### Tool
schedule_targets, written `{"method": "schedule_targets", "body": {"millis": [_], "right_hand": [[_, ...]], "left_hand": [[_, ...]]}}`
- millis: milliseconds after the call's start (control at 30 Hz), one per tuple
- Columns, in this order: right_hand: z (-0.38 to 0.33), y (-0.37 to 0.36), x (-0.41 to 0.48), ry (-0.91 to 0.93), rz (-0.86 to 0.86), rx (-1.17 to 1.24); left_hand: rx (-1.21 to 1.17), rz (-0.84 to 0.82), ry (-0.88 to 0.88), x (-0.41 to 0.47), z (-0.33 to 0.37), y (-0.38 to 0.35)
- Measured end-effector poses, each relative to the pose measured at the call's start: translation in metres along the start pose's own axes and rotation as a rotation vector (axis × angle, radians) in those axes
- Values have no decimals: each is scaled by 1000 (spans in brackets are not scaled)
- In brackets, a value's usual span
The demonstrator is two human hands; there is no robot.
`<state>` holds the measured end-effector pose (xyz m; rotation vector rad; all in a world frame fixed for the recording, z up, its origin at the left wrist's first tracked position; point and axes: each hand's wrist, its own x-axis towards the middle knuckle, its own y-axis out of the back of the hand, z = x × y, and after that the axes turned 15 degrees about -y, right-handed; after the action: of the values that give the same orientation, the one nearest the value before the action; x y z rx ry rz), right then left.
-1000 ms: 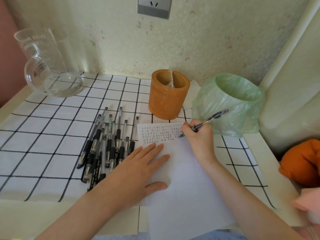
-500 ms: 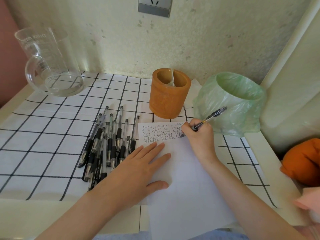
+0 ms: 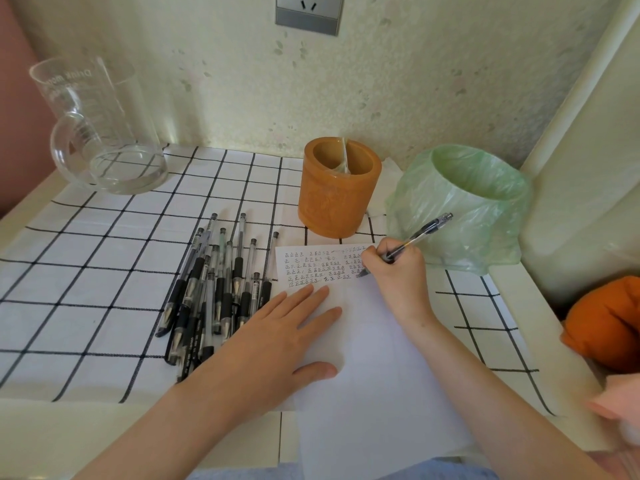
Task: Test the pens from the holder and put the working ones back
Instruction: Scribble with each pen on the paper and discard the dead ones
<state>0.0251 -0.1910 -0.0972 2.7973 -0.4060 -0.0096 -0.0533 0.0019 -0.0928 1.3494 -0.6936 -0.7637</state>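
My right hand (image 3: pixel 398 275) grips a black-and-clear pen (image 3: pixel 420 234) with its tip on the white sheet of paper (image 3: pixel 374 368), at the right end of several rows of small written marks (image 3: pixel 322 268). My left hand (image 3: pixel 277 334) lies flat on the paper's left side, fingers apart, holding nothing. A pile of several black-grip pens (image 3: pixel 214 289) lies on the checked cloth just left of the paper. The orange pen holder (image 3: pixel 339 188) stands behind the paper, with only a pale divider showing inside.
A small bin lined with a green plastic bag (image 3: pixel 460 209) stands right of the holder. A glass jug (image 3: pixel 100 133) sits at the back left. An orange cushion (image 3: pixel 606 323) is at the right edge. A wall socket (image 3: pixel 308 12) is above.
The pen tip has shifted slightly down and left along the written rows. My left hand stays flat on the paper.
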Motion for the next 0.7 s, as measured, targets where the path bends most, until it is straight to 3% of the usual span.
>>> {"method": "schedule_targets", "body": {"millis": [133, 700], "right_hand": [[0, 0, 0, 1, 9, 14], [-5, 1, -3, 6, 6, -8]], "left_hand": [[39, -46, 59, -1, 0, -2], [139, 19, 52, -2, -2, -7]]}}
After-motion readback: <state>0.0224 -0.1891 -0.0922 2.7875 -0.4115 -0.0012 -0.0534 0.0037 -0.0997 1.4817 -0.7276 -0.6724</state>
